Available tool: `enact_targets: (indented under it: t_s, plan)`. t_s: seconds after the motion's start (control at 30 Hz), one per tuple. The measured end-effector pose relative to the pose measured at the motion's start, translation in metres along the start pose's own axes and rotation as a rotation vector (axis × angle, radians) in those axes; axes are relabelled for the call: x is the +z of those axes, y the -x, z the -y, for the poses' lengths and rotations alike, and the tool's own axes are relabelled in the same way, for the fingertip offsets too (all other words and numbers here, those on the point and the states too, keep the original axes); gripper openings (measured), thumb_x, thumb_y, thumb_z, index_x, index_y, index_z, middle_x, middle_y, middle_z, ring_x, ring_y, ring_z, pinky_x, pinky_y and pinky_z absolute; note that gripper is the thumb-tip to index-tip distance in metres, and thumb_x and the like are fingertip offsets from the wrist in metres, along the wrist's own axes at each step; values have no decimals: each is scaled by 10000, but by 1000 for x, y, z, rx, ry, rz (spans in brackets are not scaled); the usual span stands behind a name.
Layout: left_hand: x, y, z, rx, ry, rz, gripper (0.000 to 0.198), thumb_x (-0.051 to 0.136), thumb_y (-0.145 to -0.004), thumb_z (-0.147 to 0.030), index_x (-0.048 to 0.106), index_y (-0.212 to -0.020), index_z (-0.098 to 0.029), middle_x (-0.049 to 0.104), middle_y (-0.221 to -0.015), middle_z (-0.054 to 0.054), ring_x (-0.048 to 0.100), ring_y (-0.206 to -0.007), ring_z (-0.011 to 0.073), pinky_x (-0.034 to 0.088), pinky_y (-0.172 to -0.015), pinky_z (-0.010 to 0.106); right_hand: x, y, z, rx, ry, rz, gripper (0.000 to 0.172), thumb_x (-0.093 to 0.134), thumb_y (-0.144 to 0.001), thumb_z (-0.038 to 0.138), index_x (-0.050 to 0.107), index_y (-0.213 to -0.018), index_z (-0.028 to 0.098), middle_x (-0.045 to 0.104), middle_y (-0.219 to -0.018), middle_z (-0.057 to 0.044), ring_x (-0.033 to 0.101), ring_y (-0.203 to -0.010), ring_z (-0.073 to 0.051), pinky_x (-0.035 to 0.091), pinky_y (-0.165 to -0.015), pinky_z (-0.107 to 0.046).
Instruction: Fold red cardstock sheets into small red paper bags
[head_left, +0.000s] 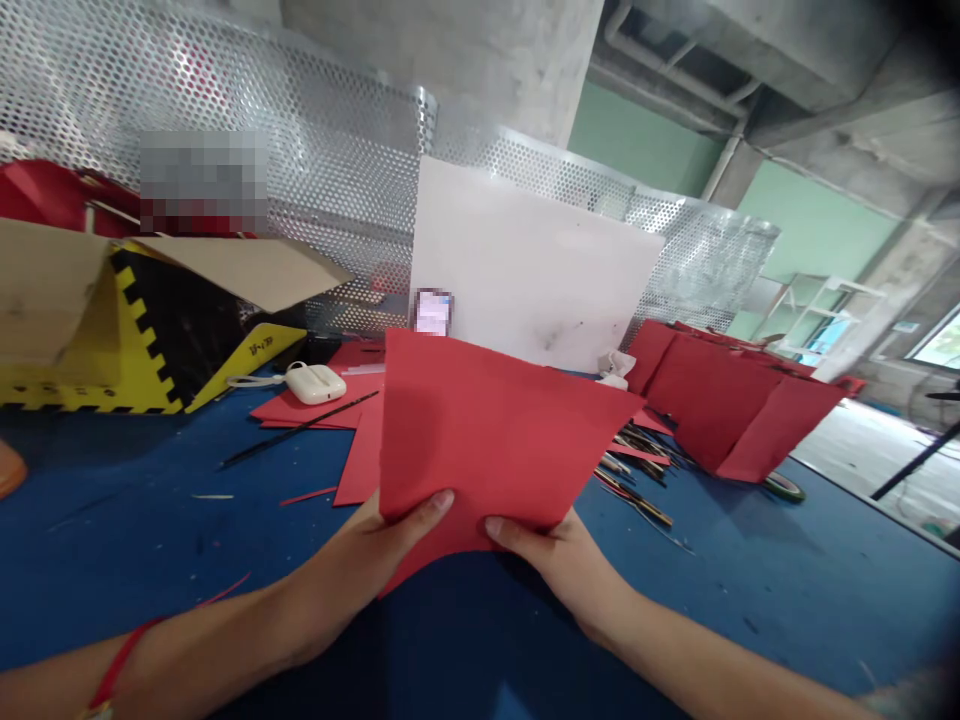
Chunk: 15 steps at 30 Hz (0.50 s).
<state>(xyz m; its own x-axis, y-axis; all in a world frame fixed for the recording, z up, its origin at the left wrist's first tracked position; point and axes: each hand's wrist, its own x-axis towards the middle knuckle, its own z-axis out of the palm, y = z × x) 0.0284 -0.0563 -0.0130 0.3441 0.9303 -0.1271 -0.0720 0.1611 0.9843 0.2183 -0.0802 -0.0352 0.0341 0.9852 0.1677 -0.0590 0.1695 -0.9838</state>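
- I am wearing a thin red cord around my left wrist, and it is resting against my forearm.
- A yellow-and-black cardboard piece is leaning at the far left of the blue table, propped up apparently by its own folds.
- A white earbud case is lying on loose red card sheets, with a thin black rod resting just beside it.
- My left hand is closing on the lower left of the stiff red card sheet, with the thumb on top, probably to keep most of the face uncovered.
- My right hand is gripping the lower right of that sheet the same way, and the two grips are holding it up above the table, tilted away from me.
- A white rectangular board is standing upright behind the sheet, against a perforated metal panel.
- A heap of thin multicoloured strips is lying right of the sheet, next to a row of folded red card pieces, which seem to be standing together for support.
- A small tape roll is lying flat by their far end.
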Motion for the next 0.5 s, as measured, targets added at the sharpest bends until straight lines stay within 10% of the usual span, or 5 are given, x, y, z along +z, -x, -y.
enact_targets:
  t_s: [0.23, 0.5]
  plan:
    - [-7, -8, -4, 326, -363, -117, 402, 554, -881, -489, 639, -1210, -274, 670, -1237, 23, 606, -1161, 272, 534, -925, 353, -3, -3, 28, 0, 18, 73, 331, 744, -714, 384, 715, -993, 209, 717, -1063, -54, 632, -1005, -251, 471, -920, -407]
    - [-40, -19, -7, 1297, -1161, 97, 351, 464, -919, -174, 585, -1241, -245, 709, -1161, 41, 657, -1068, 194, 459, -997, 319, -26, -13, 17, 225, -200, -115, 407, 804, -599, 404, 674, -954, 251, 719, -965, -24, 637, -973, -250, 476, -857, -353]
